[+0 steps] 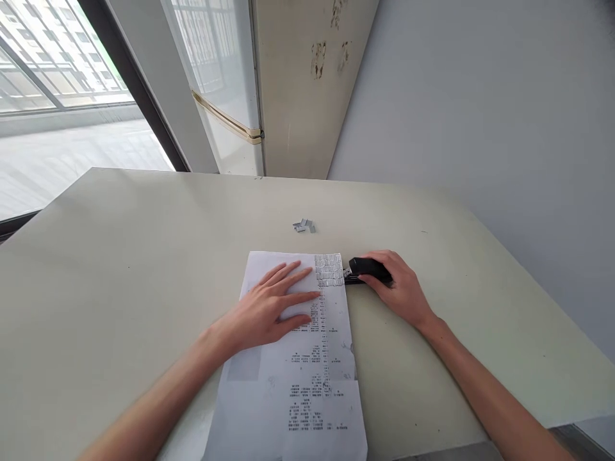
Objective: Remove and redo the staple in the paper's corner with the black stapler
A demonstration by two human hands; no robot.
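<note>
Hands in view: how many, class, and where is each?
2: the left hand lies spread on the printed paper; the right hand holds the black stapler at the paper's right edge.

We face a pale table whose far edge runs near a tall cabinet or refrigerator. Its glossy white front mirrors a railing and bears a cream handle, while brown stains mark its cream side. To our right rises a plain grey wall. At upper left, daylight enters past a dark frame; beyond it, we make out bars and a pale building.
</note>
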